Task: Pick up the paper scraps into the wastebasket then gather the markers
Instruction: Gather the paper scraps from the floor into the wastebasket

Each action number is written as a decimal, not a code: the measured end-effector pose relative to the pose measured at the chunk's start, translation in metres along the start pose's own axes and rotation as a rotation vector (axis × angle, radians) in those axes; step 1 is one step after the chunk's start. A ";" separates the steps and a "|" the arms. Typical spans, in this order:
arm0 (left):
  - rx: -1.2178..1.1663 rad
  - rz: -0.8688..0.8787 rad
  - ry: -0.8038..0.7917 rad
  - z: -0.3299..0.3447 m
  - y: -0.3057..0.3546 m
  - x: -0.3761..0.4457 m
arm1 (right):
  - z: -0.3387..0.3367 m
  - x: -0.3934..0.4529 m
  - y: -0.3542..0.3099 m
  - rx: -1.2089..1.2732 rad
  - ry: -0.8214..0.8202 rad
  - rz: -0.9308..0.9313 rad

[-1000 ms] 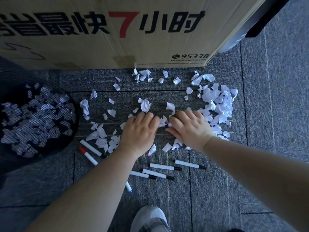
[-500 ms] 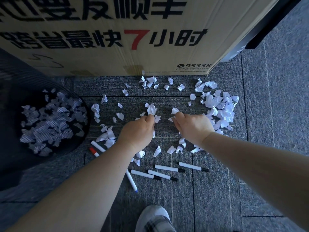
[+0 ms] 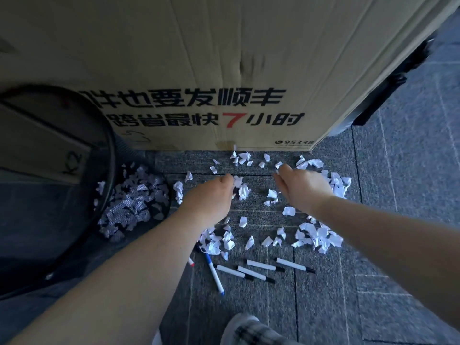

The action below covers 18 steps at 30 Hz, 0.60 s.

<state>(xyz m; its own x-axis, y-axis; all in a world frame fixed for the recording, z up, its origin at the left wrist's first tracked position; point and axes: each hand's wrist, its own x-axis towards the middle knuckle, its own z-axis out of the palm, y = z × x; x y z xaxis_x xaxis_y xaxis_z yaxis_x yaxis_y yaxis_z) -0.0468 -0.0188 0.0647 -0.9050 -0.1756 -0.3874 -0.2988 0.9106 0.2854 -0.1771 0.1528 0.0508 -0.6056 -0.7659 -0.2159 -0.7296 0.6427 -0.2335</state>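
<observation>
White paper scraps (image 3: 318, 237) lie scattered on the grey carpet, in clumps close to the markers, at the right (image 3: 336, 183) and along the box (image 3: 241, 158). My left hand (image 3: 211, 195) is curled, its fingertips pinched on scraps at the middle. My right hand (image 3: 301, 188) reaches further out, with a small scrap at its fingertips. The black mesh wastebasket (image 3: 109, 170) stands at the left and holds many scraps. Several markers (image 3: 263, 265) lie below the hands, among them a blue-capped marker (image 3: 215, 275) and a red-tipped marker (image 3: 191, 262) partly under my left forearm.
A large printed cardboard box (image 3: 224, 70) blocks the far side. A dark object (image 3: 388, 95) leans behind its right corner. My shoe (image 3: 249, 329) is at the bottom edge. Grey carpet tiles (image 3: 398, 220) stretch to the right.
Both hands moved away from me toward the box and closed on scraps. The view lifted, so more of the box and the wastebasket rim shows.
</observation>
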 end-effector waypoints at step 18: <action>0.037 -0.030 0.216 -0.163 0.016 -0.067 | -0.167 0.016 -0.087 -0.095 0.108 -0.136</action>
<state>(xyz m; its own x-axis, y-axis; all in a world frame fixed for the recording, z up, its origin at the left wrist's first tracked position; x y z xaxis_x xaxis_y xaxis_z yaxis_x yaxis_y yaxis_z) -0.0404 -0.0531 0.2385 -0.9410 -0.2748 -0.1974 -0.3186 0.9162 0.2429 -0.1764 0.0815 0.2260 -0.5260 -0.8463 -0.0846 -0.8308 0.5325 -0.1618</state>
